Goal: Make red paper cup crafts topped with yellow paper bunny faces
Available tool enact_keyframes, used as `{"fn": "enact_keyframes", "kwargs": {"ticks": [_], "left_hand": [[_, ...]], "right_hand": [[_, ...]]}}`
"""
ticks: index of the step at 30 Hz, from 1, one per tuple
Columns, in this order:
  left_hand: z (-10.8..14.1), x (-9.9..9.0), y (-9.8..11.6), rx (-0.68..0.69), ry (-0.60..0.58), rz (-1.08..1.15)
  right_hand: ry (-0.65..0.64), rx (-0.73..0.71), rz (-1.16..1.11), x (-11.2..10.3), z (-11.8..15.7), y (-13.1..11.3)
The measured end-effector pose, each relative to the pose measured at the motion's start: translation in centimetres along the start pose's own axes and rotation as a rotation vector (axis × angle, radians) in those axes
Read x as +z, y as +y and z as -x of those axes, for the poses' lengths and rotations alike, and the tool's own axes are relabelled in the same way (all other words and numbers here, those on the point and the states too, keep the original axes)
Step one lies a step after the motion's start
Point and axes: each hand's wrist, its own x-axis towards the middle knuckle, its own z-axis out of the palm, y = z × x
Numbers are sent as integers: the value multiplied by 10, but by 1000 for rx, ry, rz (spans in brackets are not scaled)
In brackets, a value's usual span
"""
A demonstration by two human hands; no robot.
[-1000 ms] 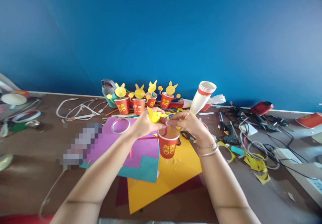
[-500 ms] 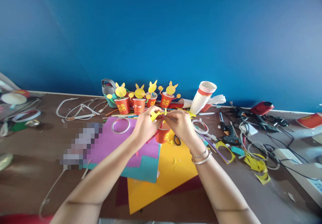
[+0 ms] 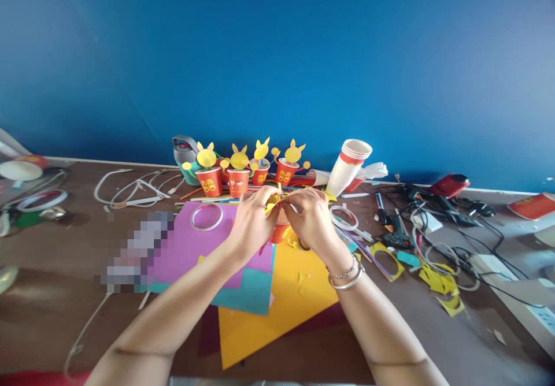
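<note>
My left hand is closed, pinching a yellow paper cutout between thumb and fingers. My right hand, with bracelets at the wrist, has its fingertips pinched together right beside it; whatever lies between them is hidden. Below both hands stands a red paper cup, partly covered by the fingers. Yellow paper scraps lie close to the cup on its right. Under everything are purple, teal and orange-yellow sheets.
Several red cups with yellow rabbit-like paper heads line the wall. A stack of white paper cups leans at the back. Rolls of tape lie on both sides. To the right are a glue gun, cables and a power strip.
Both hands have drawn closer together over the cup, and the yellow cutout is more covered by the fingers. The view has shifted slightly.
</note>
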Motion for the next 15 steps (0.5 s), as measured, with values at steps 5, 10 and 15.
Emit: {"fn": "enact_keyframes", "kwargs": {"ticks": [5, 10, 15], "left_hand": [[0, 2, 1, -8, 4, 15], [-1, 2, 1, -56, 0, 67], [-4, 0, -1, -109, -16, 171]], "right_hand": [[62, 26, 1, 4, 3, -2], [79, 59, 2, 8, 3, -2], [66, 76, -34, 5, 0, -1]]}}
